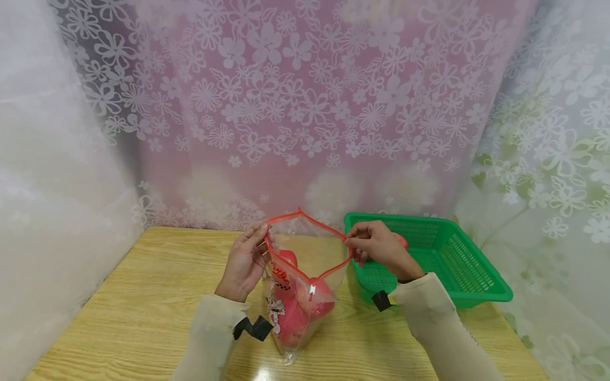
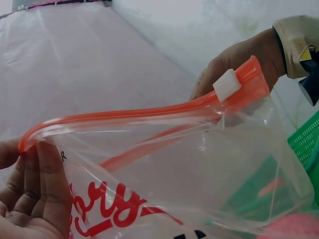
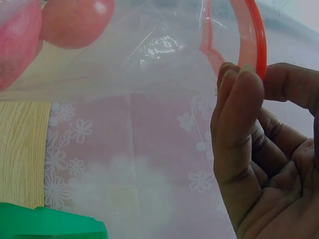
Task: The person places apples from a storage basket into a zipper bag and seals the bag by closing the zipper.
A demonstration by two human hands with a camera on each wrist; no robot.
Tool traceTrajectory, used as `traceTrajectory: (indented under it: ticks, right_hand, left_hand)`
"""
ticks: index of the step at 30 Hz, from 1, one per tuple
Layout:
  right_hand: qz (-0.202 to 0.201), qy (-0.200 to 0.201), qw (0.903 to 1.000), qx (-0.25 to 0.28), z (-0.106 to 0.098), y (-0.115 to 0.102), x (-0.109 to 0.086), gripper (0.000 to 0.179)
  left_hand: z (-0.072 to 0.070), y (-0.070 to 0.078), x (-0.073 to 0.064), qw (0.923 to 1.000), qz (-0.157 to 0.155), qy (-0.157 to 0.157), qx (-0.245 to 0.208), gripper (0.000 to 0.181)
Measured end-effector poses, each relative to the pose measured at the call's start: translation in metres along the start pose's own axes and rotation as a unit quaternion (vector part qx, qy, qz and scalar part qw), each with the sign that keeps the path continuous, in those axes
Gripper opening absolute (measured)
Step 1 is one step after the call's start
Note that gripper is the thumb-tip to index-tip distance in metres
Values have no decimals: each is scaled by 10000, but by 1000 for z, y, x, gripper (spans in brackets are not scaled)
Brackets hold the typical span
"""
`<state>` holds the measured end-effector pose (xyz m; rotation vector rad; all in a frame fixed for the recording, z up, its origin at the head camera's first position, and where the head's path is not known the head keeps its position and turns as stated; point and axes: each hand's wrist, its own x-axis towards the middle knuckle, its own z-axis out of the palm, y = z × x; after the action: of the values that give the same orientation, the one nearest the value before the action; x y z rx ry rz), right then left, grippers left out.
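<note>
A clear zip bag [image 1: 305, 312] with a red zip rim and a white slider [image 2: 227, 85] stands on the table, its mouth spread wide. Several pinkish-red round fruits [image 3: 77, 22] lie inside it; their exact kind is hard to tell through the plastic. My left hand [image 1: 244, 260] pinches the rim on the left side between thumb and fingers. On the opposite side, my right hand [image 1: 378, 248] pinches the rim between thumb and fingertips. Red lettering [image 2: 112, 209] is printed on the bag's left face.
To the right, a green plastic basket [image 1: 476, 264] with perforated walls stands on the wooden table [image 1: 143, 307]. A red fruit [image 1: 401, 241] shows in it, partly behind my right hand. Flowered curtains [image 1: 310, 106] enclose the table at the back and sides.
</note>
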<state>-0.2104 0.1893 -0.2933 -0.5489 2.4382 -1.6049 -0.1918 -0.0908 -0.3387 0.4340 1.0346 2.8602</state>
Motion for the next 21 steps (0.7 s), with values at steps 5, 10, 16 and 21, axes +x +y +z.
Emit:
traceTrajectory:
  ticks: [5, 10, 16, 21]
  right_hand:
    - [4, -35, 9998, -186, 0, 1, -1, 26]
    - [80, -56, 9996, -258, -1, 5, -2, 30]
    - [176, -56, 9995, -263, -1, 8, -4, 30]
    - [160, -89, 9993, -314, 0, 12, -5, 28]
  left_hand:
    - [0, 0, -1, 10000, -38, 51, 45, 27]
    - [0, -2, -1, 9999, -10, 128, 60, 25]
    - [-2, -5, -1, 9998, 10, 194, 85, 23]
    - [-2, -6, -2, 9997, -33, 227, 79, 23]
